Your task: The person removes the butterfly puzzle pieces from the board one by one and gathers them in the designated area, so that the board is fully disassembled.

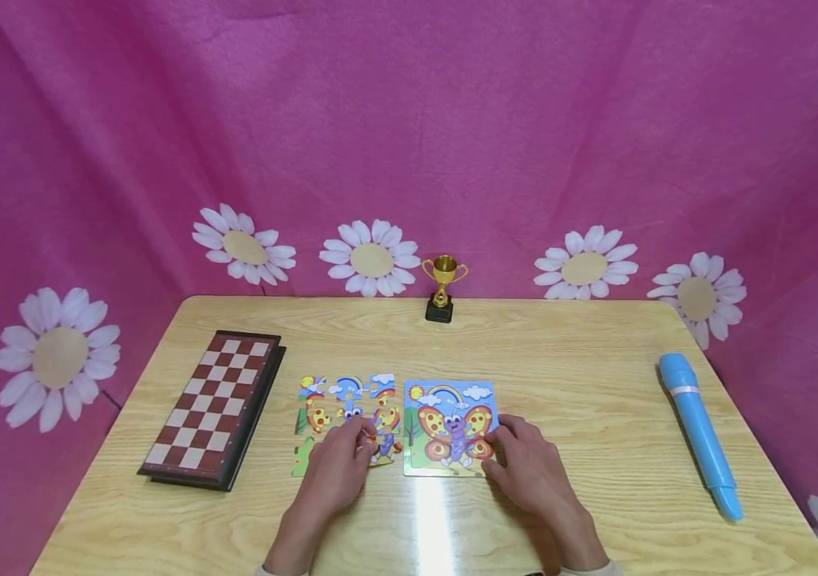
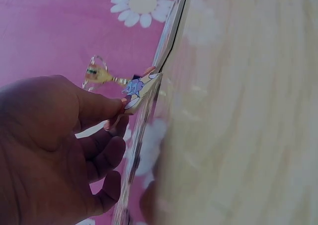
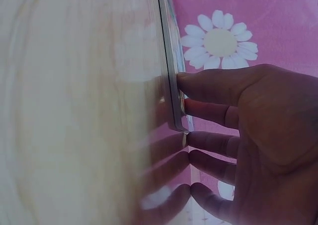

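A square butterfly picture puzzle board (image 1: 455,436) lies flat on the table. My right hand (image 1: 533,468) rests at its right side, thumb and index finger touching the edge, the other fingertips down on the tabletop. To the left of the board, loose puzzle pieces (image 1: 318,418) of the same butterfly picture are spread in spaced rows. Over their lower part is my left hand (image 1: 337,468), covering some of them. Its thumb and fingertips pinch one puzzle piece (image 2: 141,92), which is tilted up from the table in the left wrist view.
A folded checkered game board (image 1: 213,404) sits on the left of the wooden table (image 1: 567,360). A small gold trophy cup (image 1: 441,288) stands at the back edge. Far right lies a blue microphone-shaped toy (image 1: 700,436). Pink flowered cloth (image 1: 409,120) hangs around the table.
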`<state>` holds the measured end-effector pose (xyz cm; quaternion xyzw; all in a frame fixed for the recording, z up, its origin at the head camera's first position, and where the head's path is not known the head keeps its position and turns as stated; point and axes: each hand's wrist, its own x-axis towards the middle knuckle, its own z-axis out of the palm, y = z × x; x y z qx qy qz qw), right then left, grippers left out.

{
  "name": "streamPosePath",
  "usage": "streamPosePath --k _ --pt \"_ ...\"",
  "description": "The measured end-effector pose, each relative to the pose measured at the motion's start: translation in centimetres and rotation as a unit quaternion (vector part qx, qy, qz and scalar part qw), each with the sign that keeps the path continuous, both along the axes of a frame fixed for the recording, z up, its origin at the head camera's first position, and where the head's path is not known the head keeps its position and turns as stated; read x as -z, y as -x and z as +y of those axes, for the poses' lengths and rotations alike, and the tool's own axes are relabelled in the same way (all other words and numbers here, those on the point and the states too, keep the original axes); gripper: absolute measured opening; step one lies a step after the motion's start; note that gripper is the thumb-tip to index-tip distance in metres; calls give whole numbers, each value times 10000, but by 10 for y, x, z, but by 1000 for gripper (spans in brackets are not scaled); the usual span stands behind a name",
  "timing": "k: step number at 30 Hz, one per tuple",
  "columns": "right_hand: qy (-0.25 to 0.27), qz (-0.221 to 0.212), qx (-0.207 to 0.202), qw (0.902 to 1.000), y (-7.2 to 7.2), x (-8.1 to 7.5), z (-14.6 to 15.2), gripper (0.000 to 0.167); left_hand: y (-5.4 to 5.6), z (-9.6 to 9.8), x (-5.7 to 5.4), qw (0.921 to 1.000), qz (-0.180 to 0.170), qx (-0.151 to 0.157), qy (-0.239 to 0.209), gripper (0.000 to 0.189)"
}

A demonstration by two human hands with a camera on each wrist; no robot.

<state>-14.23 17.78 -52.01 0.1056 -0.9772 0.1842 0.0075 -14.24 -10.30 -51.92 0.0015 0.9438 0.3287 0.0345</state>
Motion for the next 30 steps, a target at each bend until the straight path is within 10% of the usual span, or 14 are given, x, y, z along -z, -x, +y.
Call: streamPosePath --k 19,30 --pt "-7 -82 54 10000 0 1 -1 25 -4 -28 2 9969 -300 -553 471 11" --pt "28 -43 20 10000 -1 0 0 26 -4 -13 0 9969 409 -633 214 30"
